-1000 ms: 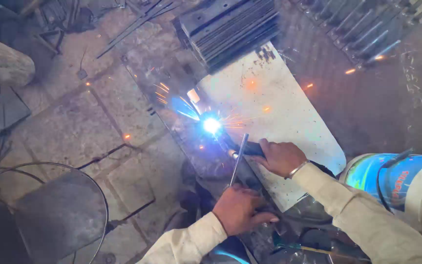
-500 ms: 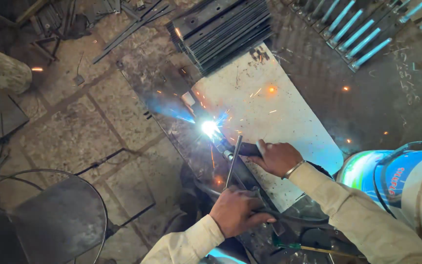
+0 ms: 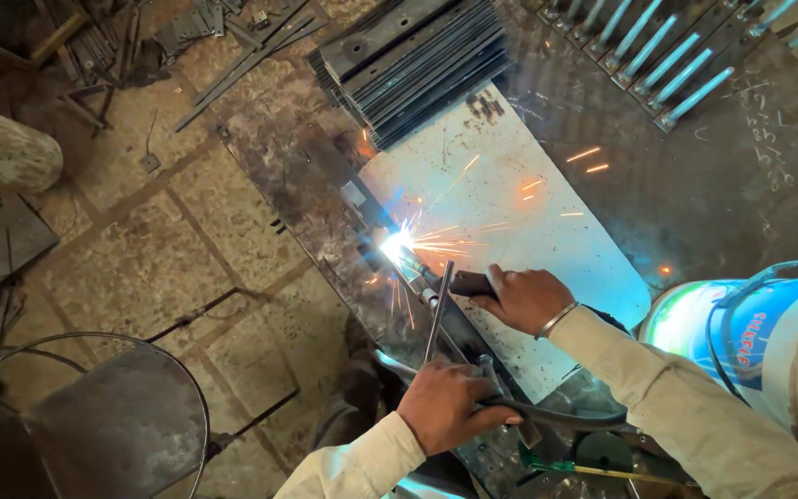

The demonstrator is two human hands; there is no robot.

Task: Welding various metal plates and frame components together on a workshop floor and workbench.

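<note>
Steel sheet (image 3: 547,222) sparks; right hand (image 3: 524,298) grips dark welding torch (image 3: 459,282).

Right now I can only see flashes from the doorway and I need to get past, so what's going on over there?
A person is arc welding at a metal sheet lying on the floor. The right hand holds a dark piece down at the sheet's edge, while the left hand grips the electrode holder, its rod running up toward the bright arc. Sparks are flying across the sheet. A stack of steel strips lies just beyond, and a white and blue bucket stands by the right arm.
</note>
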